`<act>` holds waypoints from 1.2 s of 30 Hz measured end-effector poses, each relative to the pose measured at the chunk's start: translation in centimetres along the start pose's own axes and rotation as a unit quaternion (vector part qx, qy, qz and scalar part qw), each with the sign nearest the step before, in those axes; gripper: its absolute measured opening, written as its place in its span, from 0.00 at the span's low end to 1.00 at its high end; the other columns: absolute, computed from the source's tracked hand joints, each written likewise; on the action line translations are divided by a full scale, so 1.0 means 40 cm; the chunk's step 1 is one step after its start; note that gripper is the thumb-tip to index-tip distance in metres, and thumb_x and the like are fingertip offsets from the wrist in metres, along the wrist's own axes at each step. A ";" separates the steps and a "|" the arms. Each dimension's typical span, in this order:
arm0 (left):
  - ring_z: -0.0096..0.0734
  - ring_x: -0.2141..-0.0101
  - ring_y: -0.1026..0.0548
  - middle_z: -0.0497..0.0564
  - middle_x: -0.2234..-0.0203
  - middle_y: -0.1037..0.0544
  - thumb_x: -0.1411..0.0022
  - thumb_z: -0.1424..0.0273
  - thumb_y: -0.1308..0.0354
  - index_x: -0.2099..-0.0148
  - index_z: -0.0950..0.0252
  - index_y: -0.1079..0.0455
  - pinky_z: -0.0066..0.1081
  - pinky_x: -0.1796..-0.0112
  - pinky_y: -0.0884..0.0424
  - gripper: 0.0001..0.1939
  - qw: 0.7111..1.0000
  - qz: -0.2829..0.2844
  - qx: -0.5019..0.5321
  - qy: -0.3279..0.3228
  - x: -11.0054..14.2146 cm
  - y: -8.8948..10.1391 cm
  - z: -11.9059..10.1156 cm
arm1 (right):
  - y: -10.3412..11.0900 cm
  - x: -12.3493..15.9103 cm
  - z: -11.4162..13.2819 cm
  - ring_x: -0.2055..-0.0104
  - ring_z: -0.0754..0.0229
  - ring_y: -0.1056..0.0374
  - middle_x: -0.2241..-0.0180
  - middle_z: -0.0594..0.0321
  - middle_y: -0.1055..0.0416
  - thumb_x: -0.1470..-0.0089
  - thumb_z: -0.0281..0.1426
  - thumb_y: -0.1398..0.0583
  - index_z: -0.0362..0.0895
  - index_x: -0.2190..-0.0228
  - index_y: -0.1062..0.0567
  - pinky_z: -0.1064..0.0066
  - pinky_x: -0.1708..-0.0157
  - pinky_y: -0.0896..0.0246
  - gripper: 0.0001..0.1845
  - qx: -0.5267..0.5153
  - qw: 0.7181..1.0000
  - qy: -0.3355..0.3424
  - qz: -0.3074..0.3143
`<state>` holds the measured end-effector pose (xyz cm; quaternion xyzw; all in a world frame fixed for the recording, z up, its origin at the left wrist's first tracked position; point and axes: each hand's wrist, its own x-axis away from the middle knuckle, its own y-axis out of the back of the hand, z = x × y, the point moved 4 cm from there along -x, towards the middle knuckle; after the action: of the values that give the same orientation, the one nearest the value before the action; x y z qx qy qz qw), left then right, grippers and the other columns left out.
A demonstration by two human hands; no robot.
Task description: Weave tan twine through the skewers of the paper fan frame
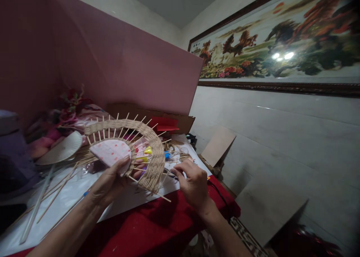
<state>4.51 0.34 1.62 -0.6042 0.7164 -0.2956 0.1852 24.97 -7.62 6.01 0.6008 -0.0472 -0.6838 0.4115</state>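
Observation:
A half-round woven fan frame [157,152] is held up over the table, tilted. Thin wooden sticks radiate from its half-disc of pale pink spotted fabric [109,151], and a band of tan twine is woven across them. My left hand [118,178] grips the frame at the fabric part, thumb on the front and fingers behind. To the right of the band's lower end, my right hand [192,182] is closed in a pinch, apart from the frame. A thin strand of twine [165,177] runs from the band towards its fingertips.
On the table, covered by a white sheet [112,211] and red cloth [135,230], lie loose sticks [60,193], a clear rod [38,204] and a white pleated fan [63,150]. Behind stand a cardboard box [185,124] and a pink panel [140,62]. A tiled wall [275,144] rises right.

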 end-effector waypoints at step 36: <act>0.42 0.70 0.22 0.57 0.74 0.21 0.42 0.78 0.49 0.62 0.70 0.32 0.39 0.71 0.23 0.06 0.998 -0.004 0.031 0.046 0.014 -0.014 0.006 | -0.184 0.073 -0.004 0.86 0.74 0.45 0.84 0.69 0.33 0.62 0.28 0.34 0.40 0.78 0.30 0.83 0.90 0.56 0.09 -0.654 0.635 -0.411 0.000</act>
<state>4.95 -0.32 1.86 -0.5865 0.7124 -0.3461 0.1694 21.54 -4.52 -0.43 -0.1687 0.2477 -0.7122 0.6347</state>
